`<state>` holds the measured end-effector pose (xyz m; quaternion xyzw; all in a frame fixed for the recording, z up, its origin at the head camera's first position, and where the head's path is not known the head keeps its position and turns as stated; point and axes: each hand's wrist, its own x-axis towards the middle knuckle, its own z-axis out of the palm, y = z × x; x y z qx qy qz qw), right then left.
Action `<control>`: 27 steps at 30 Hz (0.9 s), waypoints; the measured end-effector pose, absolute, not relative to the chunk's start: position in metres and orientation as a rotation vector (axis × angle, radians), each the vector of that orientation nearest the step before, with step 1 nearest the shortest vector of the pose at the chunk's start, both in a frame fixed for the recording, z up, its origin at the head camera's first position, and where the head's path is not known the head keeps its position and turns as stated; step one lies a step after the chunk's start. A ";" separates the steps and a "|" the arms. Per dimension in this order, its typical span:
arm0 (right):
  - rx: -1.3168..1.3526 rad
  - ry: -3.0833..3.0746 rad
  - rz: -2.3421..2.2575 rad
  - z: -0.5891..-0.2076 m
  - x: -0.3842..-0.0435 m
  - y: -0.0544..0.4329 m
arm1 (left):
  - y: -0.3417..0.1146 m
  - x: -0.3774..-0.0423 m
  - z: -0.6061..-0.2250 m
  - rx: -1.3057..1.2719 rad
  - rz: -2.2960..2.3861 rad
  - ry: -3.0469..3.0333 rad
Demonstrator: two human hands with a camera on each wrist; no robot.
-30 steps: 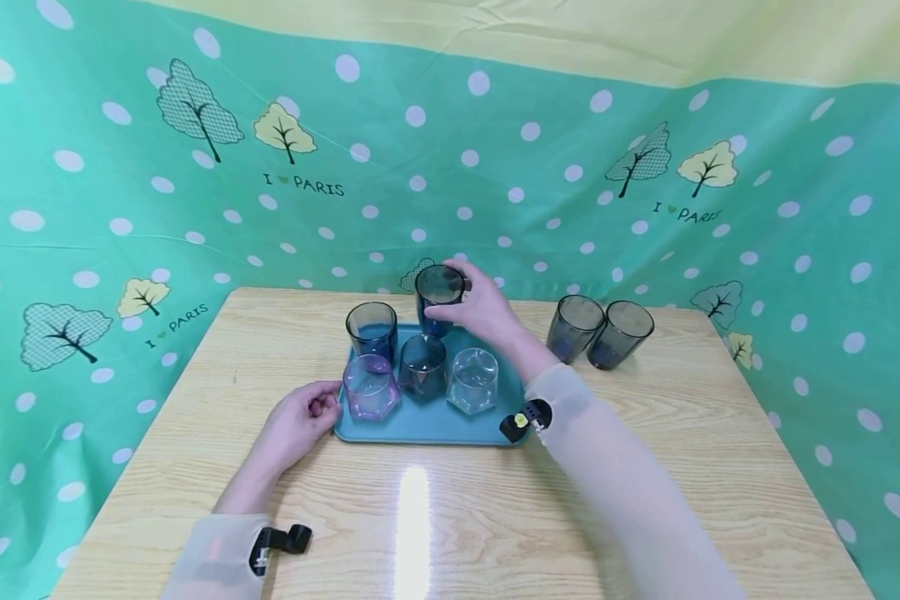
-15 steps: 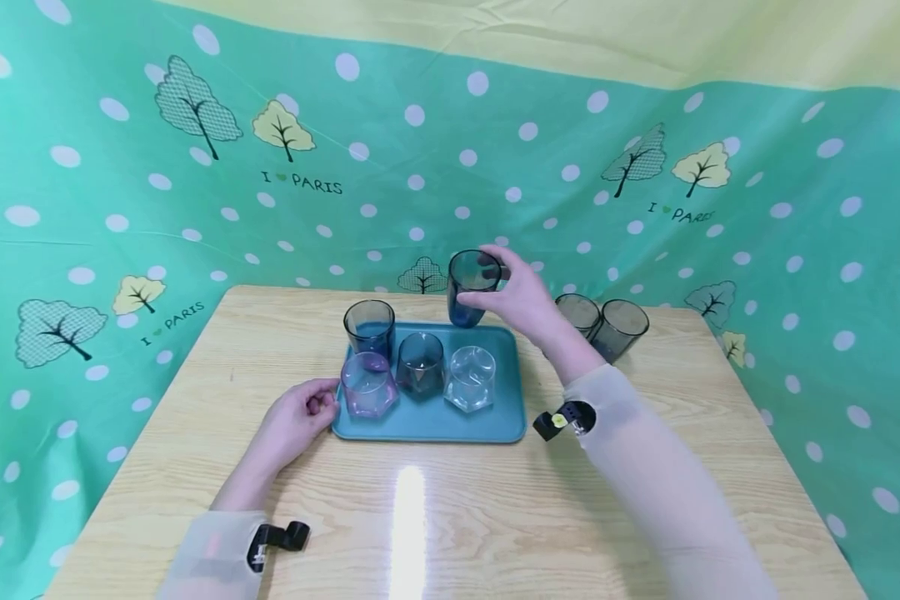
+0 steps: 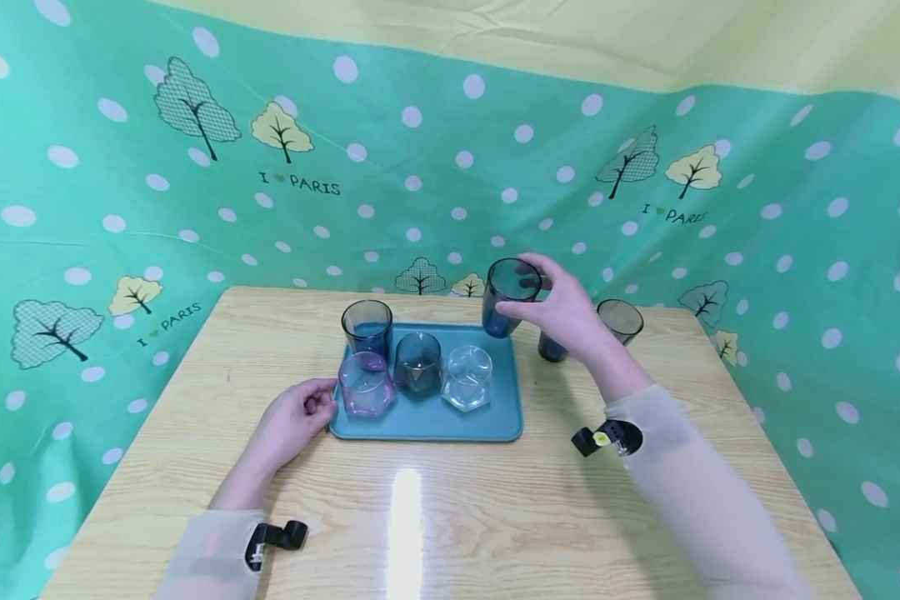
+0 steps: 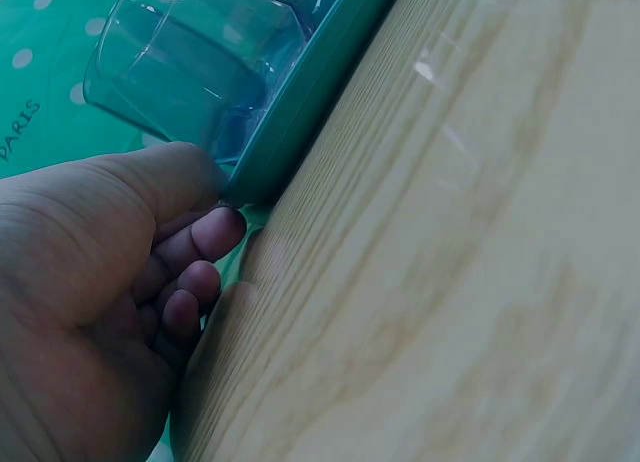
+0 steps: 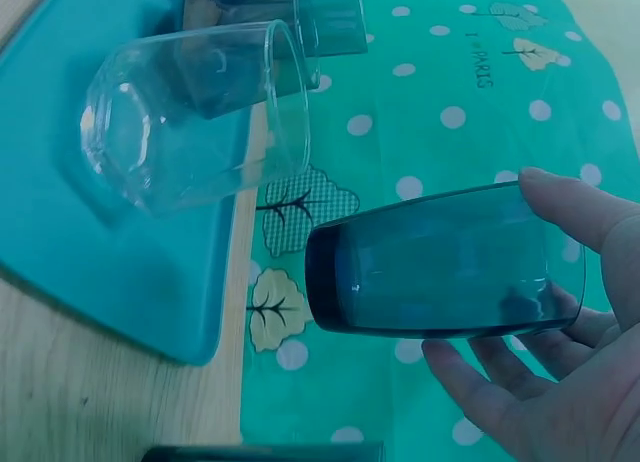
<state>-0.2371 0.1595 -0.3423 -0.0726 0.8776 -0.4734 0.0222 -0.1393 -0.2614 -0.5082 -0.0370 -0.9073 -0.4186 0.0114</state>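
My right hand (image 3: 570, 315) grips a tall dark tinted glass (image 3: 501, 317) near its rim, thumb on one side and fingers on the other. It hangs over the back right corner of the blue tray (image 3: 504, 408); the right wrist view shows the held glass (image 5: 420, 267) apart from the tray. At the tray's left edge my left hand (image 3: 294, 421) pinches the rim between thumb and curled forefinger. The tray bears a purple-tinted glass (image 3: 367, 398), a short grey glass (image 3: 418, 373), a clear glass (image 3: 467, 387) and a tall dark glass (image 3: 368, 335).
Right of the tray on the wooden table (image 3: 480, 517) stand two more tall dark glasses. My right hand partly hides the nearer glass (image 3: 551, 347); the other glass (image 3: 621, 319) is behind my wrist. A green dotted curtain (image 3: 307, 225) hangs behind the table.
My right hand has carried the tall dark glass from behind the tray's middle to the right, rising, then dipping slightly. The left hand stays at the tray's edge.
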 end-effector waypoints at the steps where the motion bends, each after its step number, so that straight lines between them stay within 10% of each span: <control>1: -0.225 2.722 -1.461 -0.343 -0.235 0.162 | -0.262 -0.139 -0.508 -0.116 -1.303 -2.830; 27: -0.134 2.716 -1.380 -0.350 -0.178 0.231 | -0.262 -0.140 -0.510 -0.144 -1.240 -2.830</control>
